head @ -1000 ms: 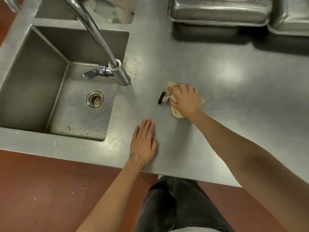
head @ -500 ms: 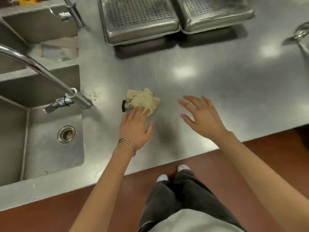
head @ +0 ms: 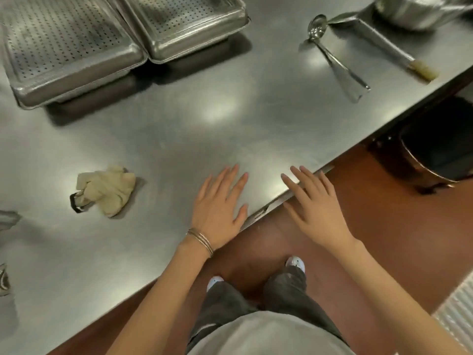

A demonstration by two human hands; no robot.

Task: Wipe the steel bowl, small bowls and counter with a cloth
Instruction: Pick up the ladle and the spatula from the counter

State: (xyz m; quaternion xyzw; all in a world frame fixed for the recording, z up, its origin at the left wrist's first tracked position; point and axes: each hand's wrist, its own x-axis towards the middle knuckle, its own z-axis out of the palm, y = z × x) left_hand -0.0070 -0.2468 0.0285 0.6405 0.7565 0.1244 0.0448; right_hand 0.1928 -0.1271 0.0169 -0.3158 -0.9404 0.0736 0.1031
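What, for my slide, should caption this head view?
Left hand and right hand open at the counter edge; crumpled cloth lies apart.

No writing, label, brand or number can be read on the counter or anything on it.

Both bare forearms reach forward. The left hand lies palm down, fingers straight and close together; the right hand is palm down too, fingers spread, seemingly slightly raised.
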